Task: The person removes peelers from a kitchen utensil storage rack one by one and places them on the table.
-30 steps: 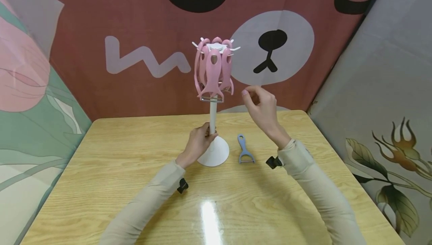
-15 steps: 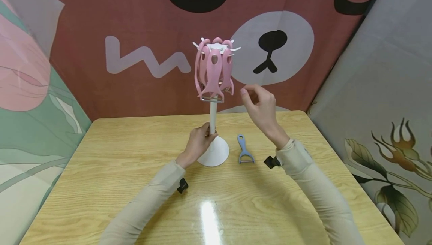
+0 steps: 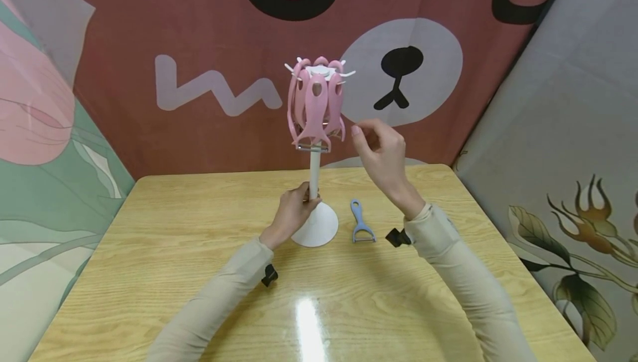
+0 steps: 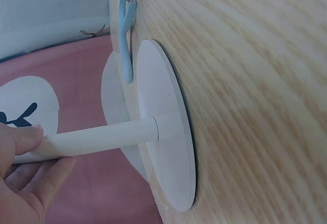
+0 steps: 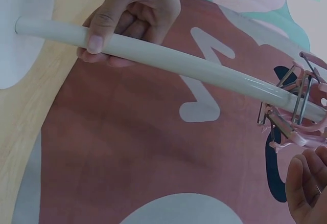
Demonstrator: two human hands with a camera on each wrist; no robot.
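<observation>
Printed cloth, brick red with a bear's face, makes the backdrop [image 3: 214, 24] behind a light wood-grain table [image 3: 189, 212]. On it stands a white stand [image 3: 315, 171], and the left hand [image 3: 291, 212] grips its pole low down, thumb on one side, fingers wrapped round the other. The round base [image 3: 319, 228] sits flat on the tabletop, the pole upright. Around the top, pink peelers [image 3: 315, 110] hang in a ring from white hooks [image 3: 349, 73], blade ends down.

Just beside the ring's lower edge, the right hand [image 3: 384, 154] is raised, fingers curled toward the thumb with their tips close together; nothing shows between them, and it looks apart from the peelers. Below it a blue peeler [image 3: 361, 222] lies on the table, near the base but not touching it, its blade end toward the person. Both arms wear pale sleeves [image 3: 224, 290] with small black devices [image 3: 269, 275] at the wrists. Flowered cloth [image 3: 548, 129] covers the right side.
</observation>
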